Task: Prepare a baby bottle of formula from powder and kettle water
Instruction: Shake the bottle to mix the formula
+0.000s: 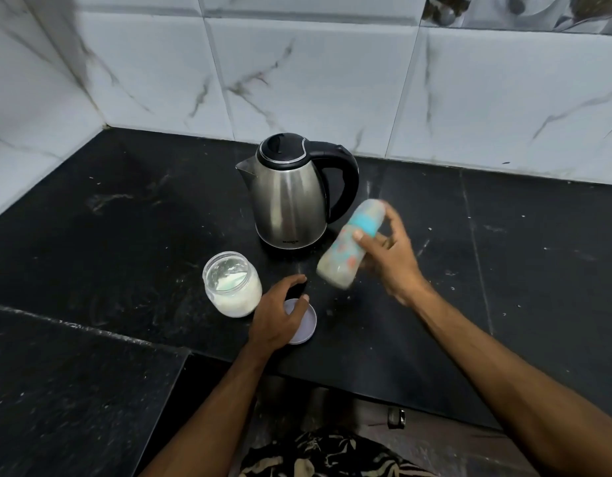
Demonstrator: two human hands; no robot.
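Observation:
My right hand (pixel 392 254) grips a baby bottle (pixel 349 244) with a teal collar and capped top, tilted in the air and blurred, right of the kettle. The steel kettle (pixel 287 194) with a black lid and handle stands on the black counter (pixel 125 218), lid closed. An open glass jar (pixel 232 284) holding white powder stands in front of the kettle to the left. My left hand (pixel 278 313) rests with curled fingers over the jar's pale lid (pixel 306 325), which lies flat on the counter beside the jar.
White marble-pattern wall tiles (pixel 314 80) rise behind the counter and along the left corner. The counter's front edge steps back near my body, with the floor below.

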